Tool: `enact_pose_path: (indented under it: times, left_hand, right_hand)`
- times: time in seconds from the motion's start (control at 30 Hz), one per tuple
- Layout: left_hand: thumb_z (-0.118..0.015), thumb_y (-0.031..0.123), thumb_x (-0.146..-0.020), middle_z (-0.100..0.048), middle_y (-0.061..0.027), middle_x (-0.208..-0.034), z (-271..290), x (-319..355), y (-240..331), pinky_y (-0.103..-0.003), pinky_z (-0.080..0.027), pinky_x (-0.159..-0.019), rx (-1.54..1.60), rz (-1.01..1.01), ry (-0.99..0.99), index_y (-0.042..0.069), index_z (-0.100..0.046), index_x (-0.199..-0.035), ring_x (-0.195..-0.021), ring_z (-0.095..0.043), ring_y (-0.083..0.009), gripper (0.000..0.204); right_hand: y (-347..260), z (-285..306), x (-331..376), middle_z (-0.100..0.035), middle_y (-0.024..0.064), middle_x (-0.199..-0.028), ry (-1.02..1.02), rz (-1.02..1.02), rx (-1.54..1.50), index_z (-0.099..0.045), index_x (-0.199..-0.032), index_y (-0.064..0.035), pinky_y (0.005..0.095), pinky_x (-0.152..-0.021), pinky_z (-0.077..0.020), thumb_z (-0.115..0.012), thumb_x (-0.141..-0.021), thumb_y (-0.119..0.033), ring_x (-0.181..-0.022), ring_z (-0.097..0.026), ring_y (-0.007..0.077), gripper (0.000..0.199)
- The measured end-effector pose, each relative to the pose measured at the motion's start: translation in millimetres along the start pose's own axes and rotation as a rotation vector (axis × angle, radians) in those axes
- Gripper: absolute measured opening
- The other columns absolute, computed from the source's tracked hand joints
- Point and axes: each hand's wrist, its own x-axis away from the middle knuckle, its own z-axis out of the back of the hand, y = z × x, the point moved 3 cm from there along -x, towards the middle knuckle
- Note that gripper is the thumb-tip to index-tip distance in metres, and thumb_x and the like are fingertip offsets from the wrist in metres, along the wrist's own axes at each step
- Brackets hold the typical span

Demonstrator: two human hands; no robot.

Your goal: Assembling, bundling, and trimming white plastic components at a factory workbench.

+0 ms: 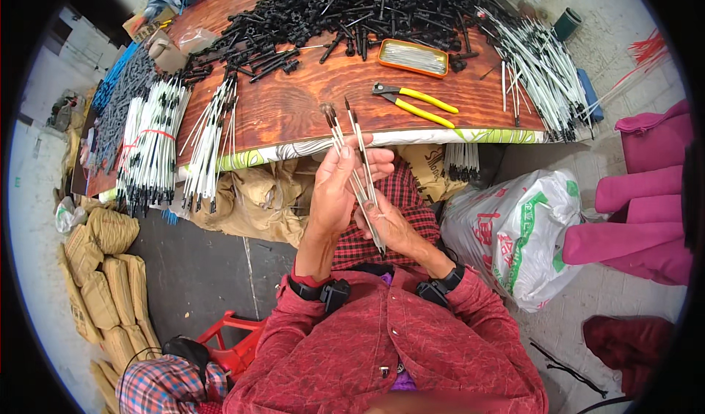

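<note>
Several thin white rods with black ends (355, 166) are in my two hands, in front of my lap and just off the table's near edge. My left hand (330, 190) has its thumb pressed over the rods, with the other fingers reaching out behind them. Lower down, my right hand (396, 232) grips the rods near their lower ends, its thumb against them. One rod leans apart from the others at the top. The fingertips of my right hand are partly hidden behind the rods.
On the wooden table (294, 109) lie a heap of black plastic parts (360, 6), yellow-handled pliers (416, 103), an orange tin of thin pins (413, 58) and rod bundles (153, 138) at left; more rods (540, 69) at right. A white sack (507, 230) stands right of my knees.
</note>
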Motion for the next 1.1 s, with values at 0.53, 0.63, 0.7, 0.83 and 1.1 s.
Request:
enact_pose_path:
  times: [0.53, 0.63, 0.7, 0.83, 1.1]
  left_hand:
    - [-0.051, 0.02, -0.104, -0.048, -0.0018, -0.077, 30.5, -7.2, -0.6, -0.025, -0.039, -0.059, 0.088, 0.04, -0.006, 0.003, -0.054, -0.114, -0.064, -0.045, -0.0108, 0.02]
    - [-0.051, 0.021, -0.104, -0.049, -0.0012, -0.08, 34.6, -3.9, 8.8, -0.023, -0.038, -0.057, 0.05, 0.026, 0.045, 0.005, -0.055, -0.113, -0.064, -0.044, -0.0091, 0.019]
    - [-0.05, 0.021, -0.104, -0.05, -0.0015, -0.079, 32.7, -0.5, 13.7, -0.023, -0.038, -0.057, 0.042, 0.004, 0.042, 0.005, -0.054, -0.112, -0.063, -0.044, -0.009, 0.018]
    - [-0.05, 0.021, -0.104, -0.051, -0.0033, -0.078, 32.9, 1.2, 8.9, -0.024, -0.038, -0.056, 0.026, 0.013, 0.01, 0.004, -0.054, -0.112, -0.062, -0.045, -0.0101, 0.019]
    - [-0.051, 0.02, -0.104, -0.051, -0.0036, -0.076, 32.7, 4.4, 6.9, -0.024, -0.038, -0.056, -0.019, 0.017, -0.001, 0.003, -0.054, -0.112, -0.061, -0.046, -0.0105, 0.019]
  right_hand:
    - [-56.3, 87.2, 5.7, -0.066, 0.0182, -0.099, 0.065, 0.38, 0.645, -0.061, -0.114, -0.0031, 0.0392, -0.074, -0.0526, -0.059, -0.096, -0.036, -0.084, -0.067, 0.027, 0.037]
    - [-103.8, 173.9, 13.9, -0.066, 0.0138, -0.094, 0.701, 0.233, 0.815, -0.065, -0.099, -0.0043, 0.0352, -0.075, -0.0521, -0.065, -0.092, -0.022, -0.084, -0.067, 0.0227, 0.019]
    - [-129.6, 219.6, 25.9, -0.066, 0.0142, -0.094, 1.056, 0.219, 1.159, -0.063, -0.104, -0.0062, 0.0374, -0.073, -0.0523, -0.065, -0.091, -0.022, -0.083, -0.068, 0.0261, 0.02]
    - [-117.1, 273.6, 29.6, -0.067, 0.0158, -0.09, 1.095, 0.123, 1.391, -0.058, -0.107, -0.0062, 0.0444, -0.07, -0.0521, -0.066, -0.089, -0.026, -0.086, -0.067, 0.0345, 0.027]
    - [-129.5, 308.7, 27.6, -0.07, 0.0158, -0.084, 0.938, -0.198, 1.408, -0.062, -0.092, -0.0052, 0.0441, -0.066, -0.0517, -0.07, -0.082, -0.025, -0.076, -0.068, 0.0341, 0.024]
